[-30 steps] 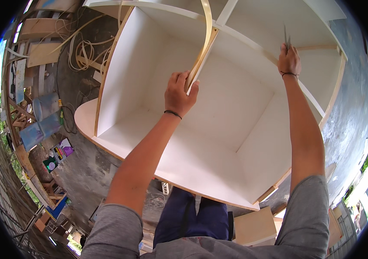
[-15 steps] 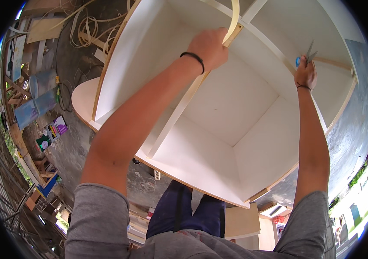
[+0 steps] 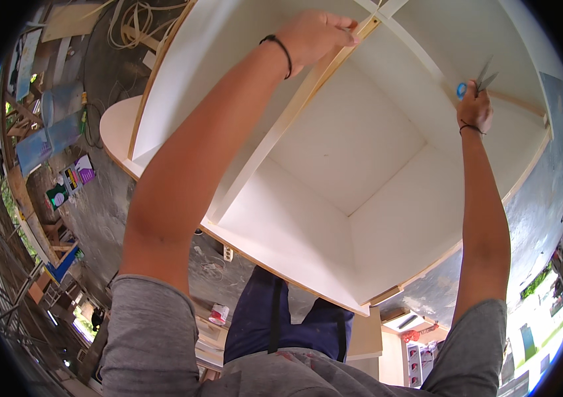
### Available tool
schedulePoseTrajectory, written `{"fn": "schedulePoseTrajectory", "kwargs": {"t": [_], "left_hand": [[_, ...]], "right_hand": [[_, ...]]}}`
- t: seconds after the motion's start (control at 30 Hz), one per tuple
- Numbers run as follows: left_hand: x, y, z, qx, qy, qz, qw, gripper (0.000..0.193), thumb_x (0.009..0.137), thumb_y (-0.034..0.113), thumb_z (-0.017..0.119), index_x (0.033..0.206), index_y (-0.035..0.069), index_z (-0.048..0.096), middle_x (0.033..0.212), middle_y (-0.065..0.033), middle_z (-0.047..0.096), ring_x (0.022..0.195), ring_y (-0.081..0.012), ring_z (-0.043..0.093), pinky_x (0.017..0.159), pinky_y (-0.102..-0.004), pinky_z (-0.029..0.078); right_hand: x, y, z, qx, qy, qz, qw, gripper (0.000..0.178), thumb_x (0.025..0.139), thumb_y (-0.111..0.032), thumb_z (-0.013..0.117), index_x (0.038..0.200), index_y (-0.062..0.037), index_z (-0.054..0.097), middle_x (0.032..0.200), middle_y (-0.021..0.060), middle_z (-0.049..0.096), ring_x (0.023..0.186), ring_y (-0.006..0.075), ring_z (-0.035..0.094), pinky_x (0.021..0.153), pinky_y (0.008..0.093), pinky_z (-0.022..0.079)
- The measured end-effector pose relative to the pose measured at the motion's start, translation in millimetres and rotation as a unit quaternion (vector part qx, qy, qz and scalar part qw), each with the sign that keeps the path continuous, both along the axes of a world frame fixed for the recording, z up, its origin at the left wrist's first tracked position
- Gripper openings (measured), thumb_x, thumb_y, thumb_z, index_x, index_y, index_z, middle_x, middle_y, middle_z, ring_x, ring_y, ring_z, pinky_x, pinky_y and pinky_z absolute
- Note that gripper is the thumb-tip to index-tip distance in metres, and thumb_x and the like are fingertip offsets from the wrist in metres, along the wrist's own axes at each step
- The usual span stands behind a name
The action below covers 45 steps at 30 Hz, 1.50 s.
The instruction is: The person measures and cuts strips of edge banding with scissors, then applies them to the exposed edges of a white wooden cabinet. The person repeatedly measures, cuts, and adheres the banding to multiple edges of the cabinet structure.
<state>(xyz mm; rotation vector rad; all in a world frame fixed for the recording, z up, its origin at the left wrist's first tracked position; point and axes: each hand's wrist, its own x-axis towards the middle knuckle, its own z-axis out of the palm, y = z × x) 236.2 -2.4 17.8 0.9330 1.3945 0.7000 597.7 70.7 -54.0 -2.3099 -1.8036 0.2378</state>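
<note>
My left hand is at the far end of a white cabinet divider. Its thumb and fingertips close on a thin cream edging strip, which lies along the divider's bare wooden edge by the crossing of the panels. Over the right compartments, my right hand grips a pair of scissors with blue handles. The blades point up and away, spread apart, touching nothing that I can see. The open white cabinet lies before me, its compartments facing up.
Loose coils of cream edging strip lie on the floor at the far left. Cans and blue-grey boards stand along the left side. A power strip rests on the floor near my legs, and a light rounded board sticks out beside the cabinet.
My left hand has moved slightly up and left, its fingers now straighter on the strip. The strip's free part no longer arches above the hand. My right hand still holds the scissors.
</note>
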Motion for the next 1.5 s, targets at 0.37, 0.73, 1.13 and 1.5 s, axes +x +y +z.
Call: {"fn": "schedulePoseTrajectory", "kwargs": {"t": [0.37,0.73,1.13,1.5], "left_hand": [[35,3,-16,0.144,0.351,0.014,0.925,0.024,0.071,0.023,0.071,0.085,0.002,0.070,0.081,-0.0202,0.068,0.078,-0.0321,0.067,0.071,-0.0389,0.052],[41,2,-37,0.158,0.357,0.027,0.920,0.030,0.073,0.023,0.078,0.093,0.003,0.068,0.095,-0.0110,0.065,0.090,-0.0274,0.061,0.077,-0.0389,0.050],[51,-2,-25,0.140,0.342,0.045,0.928,0.026,0.075,0.019,0.075,0.090,0.001,0.066,0.091,-0.0106,0.063,0.082,-0.0259,0.061,0.074,-0.0369,0.049],[59,-9,-41,0.215,0.364,0.142,0.895,0.029,0.075,0.021,0.078,0.094,0.001,0.069,0.088,-0.0074,0.064,0.075,-0.0188,0.061,0.070,-0.0326,0.051]], "right_hand": [[-2,-1,2,-0.002,0.004,0.021,1.000,0.040,0.093,-0.046,0.043,0.114,-0.0197,0.064,0.113,0.0090,0.067,0.105,0.0334,0.062,0.087,0.0457,0.048],[0,2,3,-0.032,0.000,0.009,0.999,0.042,0.092,-0.051,0.044,0.119,-0.0252,0.064,0.116,0.0071,0.067,0.109,0.0320,0.061,0.090,0.0437,0.047],[-2,-3,9,-0.043,0.000,0.005,0.999,0.040,0.093,-0.046,0.043,0.115,-0.0197,0.064,0.113,0.0083,0.067,0.106,0.0319,0.061,0.087,0.0456,0.048],[-12,-6,21,-0.053,0.016,0.016,0.998,0.037,0.097,-0.041,0.040,0.106,-0.0112,0.061,0.109,0.0097,0.065,0.104,0.0327,0.060,0.085,0.0467,0.048]]}}
